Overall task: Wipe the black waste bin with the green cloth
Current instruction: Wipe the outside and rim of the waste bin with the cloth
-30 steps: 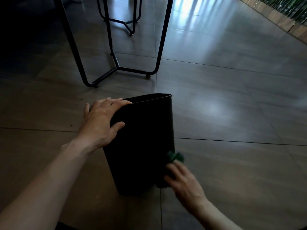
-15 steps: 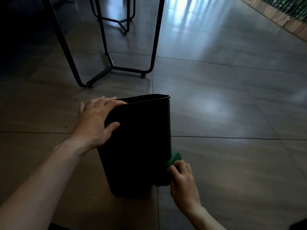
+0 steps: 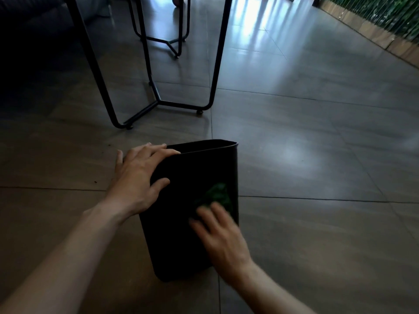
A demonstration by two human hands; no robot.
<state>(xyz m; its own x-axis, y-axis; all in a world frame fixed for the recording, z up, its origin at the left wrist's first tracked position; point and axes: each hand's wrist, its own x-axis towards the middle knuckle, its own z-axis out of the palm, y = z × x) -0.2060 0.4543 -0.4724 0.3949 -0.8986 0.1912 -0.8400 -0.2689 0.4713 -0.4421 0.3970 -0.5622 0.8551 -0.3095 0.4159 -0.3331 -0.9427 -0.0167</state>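
The black waste bin (image 3: 181, 234) stands upright on the tiled floor in the lower middle of the head view. My left hand (image 3: 138, 177) grips its near-left top corner, fingers over the rim and thumb on the front wall. My right hand (image 3: 220, 236), blurred by motion, presses the green cloth (image 3: 217, 194) flat against the bin's front wall, right of centre and about halfway up. Only the upper part of the cloth shows above my fingers.
A black metal table frame (image 3: 158, 102) stands on the floor just beyond the bin, with a second frame (image 3: 172, 41) farther back. A low wooden border with green plants (image 3: 374, 32) runs along the far right. Grey tiles surround the bin.
My right hand has slid the green cloth from the bin's lower right edge up and inward onto the front wall. The left hand keeps its grip on the rim.
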